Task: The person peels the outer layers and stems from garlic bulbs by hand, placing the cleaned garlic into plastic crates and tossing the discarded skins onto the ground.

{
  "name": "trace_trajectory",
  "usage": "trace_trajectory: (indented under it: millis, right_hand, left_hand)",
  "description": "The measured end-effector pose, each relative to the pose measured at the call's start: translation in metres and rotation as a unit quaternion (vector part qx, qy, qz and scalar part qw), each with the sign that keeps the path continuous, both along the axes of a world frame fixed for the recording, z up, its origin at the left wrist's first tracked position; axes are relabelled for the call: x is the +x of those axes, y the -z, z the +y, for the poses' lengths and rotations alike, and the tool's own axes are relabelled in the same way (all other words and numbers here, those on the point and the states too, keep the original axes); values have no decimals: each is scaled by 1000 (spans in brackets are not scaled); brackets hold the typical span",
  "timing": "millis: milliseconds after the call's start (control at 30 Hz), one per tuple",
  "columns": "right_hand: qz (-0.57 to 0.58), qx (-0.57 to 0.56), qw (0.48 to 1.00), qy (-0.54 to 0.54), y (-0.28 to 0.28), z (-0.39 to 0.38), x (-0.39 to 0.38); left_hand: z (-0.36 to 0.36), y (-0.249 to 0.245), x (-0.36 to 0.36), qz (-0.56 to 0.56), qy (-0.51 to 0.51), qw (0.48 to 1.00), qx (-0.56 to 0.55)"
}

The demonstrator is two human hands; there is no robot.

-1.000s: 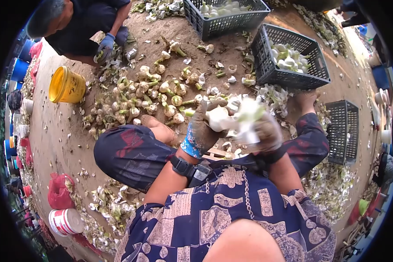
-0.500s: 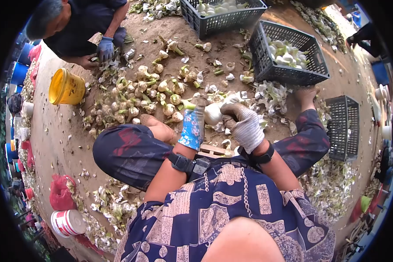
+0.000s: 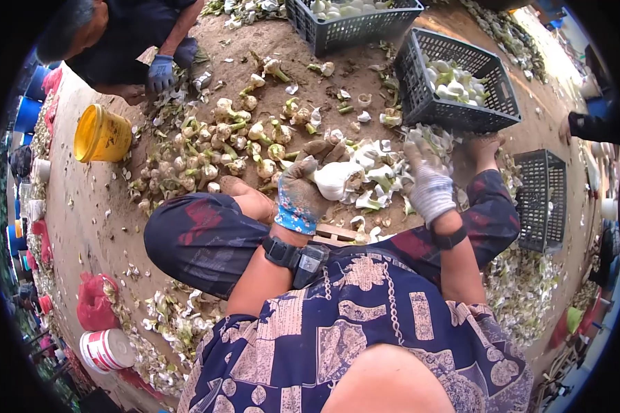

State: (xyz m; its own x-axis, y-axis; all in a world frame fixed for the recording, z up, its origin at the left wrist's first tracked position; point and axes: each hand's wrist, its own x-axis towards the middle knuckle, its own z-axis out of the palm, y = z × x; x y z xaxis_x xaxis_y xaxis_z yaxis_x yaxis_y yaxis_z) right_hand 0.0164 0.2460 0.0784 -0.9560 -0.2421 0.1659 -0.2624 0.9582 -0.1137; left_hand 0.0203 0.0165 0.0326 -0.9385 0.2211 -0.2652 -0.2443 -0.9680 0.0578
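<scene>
My left hand (image 3: 305, 186), in a soiled glove with a blue floral cuff, is closed around a large white garlic bulb (image 3: 335, 180). Its root end faces right. My right hand (image 3: 426, 180), in a grey-white knit glove, is apart from the bulb, fingers stretched out over the loose garlic skins (image 3: 379, 172). I see nothing held in it. Left of my hands lies a pile of unpeeled garlic bulbs (image 3: 207, 148) with green stem stubs.
Two black crates (image 3: 455, 118) of cleaned garlic stand ahead; another crate (image 3: 541, 199) sits at right. A yellow bucket (image 3: 103, 134) is at left, near a co-worker whose gloved hand (image 3: 161, 73) touches skins. A white-and-red bucket (image 3: 107, 351) lies at lower left.
My right hand has left the bulb and moved right, its fingers now spread. My left hand has turned, with the bulb's root end toward the right. The co-worker's gloved hand has shifted slightly.
</scene>
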Motion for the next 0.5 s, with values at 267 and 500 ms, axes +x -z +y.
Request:
trace_trajectory:
  millis: [267,500]
  right_hand:
    - [-125,-148,967,-164,-1,-60,2]
    - [-439,-195,869,-123,-12,-21,11]
  left_hand:
    - [2,15,-1,-30,4,999,-42]
    - [-9,17,-12,-117,-48,992,4]
